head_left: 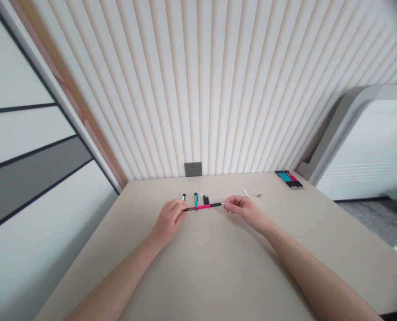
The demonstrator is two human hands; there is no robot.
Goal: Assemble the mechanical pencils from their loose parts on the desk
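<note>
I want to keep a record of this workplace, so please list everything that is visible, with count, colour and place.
pen: one, pink-black, between hands
cap-like piece: one, black-white, behind left hand
turquoise piece: one, black-topped, behind pen
black pieces: two, beside turquoise piece
white stick: one, behind right hand
small bits: uncountable, grey, right of stick
pen row: several, turquoise/pink/black, far right
socket: one, dark, wall
table: one, beige, below
wall: one, whitish, behind
cabinet: white-grey, left
headboard: white-grey, right
floor: grey, right
hands: two, bare, left, right

Your beige table (198, 263) bears a row of pens (284, 177) at its far right corner; loose pen parts (205, 199) lie near its far edge.
</note>
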